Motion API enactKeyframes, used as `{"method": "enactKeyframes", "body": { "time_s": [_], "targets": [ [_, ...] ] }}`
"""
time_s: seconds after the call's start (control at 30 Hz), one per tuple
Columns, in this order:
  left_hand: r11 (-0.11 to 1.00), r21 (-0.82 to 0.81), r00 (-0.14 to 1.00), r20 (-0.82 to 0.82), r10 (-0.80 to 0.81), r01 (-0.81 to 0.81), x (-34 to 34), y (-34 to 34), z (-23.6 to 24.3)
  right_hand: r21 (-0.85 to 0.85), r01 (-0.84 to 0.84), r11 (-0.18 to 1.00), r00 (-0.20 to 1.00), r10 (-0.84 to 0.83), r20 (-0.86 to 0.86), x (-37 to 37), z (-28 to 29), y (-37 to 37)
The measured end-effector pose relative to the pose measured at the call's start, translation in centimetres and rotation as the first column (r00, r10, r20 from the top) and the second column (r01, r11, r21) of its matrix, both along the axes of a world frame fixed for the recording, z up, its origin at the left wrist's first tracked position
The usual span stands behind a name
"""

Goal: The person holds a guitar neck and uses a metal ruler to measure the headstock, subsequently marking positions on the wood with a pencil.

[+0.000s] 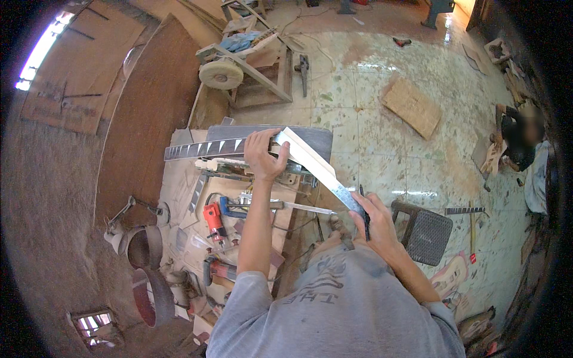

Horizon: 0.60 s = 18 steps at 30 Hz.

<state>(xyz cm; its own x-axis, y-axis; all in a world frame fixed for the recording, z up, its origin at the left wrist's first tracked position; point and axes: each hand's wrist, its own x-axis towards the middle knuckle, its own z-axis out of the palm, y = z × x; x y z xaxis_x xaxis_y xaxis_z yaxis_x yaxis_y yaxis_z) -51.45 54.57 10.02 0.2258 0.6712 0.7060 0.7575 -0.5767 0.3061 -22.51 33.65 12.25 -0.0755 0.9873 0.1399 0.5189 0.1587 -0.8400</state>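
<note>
The strip is slanting rightward and nearer from the left hand, which is pinching its far end beside the fretboard, to the right hand, gripping its near end.

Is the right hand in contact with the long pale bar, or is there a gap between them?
Touching. The head view shows the right hand gripping the lower end of the long pale bar.
</note>
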Motion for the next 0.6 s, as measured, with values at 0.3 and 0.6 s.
{"method": "enactKeyframes", "body": {
  "time_s": [0.3, 0.6],
  "targets": [
    [0.998, -0.050, 0.999, -0.036, -0.023, 0.021, 0.29, -0.32, 0.59, -0.033, 0.006, 0.999, 1.000, -0.005, 0.020, 0.22, -0.08, -0.89],
    [0.999, -0.050, 0.999, -0.051, -0.003, 0.000, 0.26, -0.05, 0.33, -0.015, -0.001, 1.000, 1.000, 0.001, 0.009, 0.25, -0.37, -0.73]
  ]
}}
